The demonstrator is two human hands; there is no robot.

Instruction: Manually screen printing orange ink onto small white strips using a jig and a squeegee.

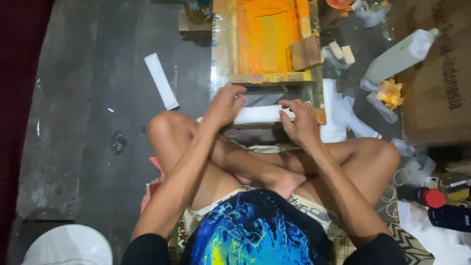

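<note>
I sit cross-legged on a dark floor. My left hand (224, 104) and my right hand (298, 122) hold the two ends of a white flat rectangular piece (257, 114), level in front of my knees. Just beyond it lies a wooden printing frame (267, 77) with an orange-stained screen (267, 34). My right fingers curl over the white piece's right end; my left fingers pinch its left end.
A white rolled tube (160, 81) lies on the floor to the left. At right are a white plastic bottle (400, 55), a cardboard box (436, 83), crumpled plastic scraps (343, 115), a red-capped bottle (427, 196) and a tin (454, 186). A white round object (68, 245) sits bottom left.
</note>
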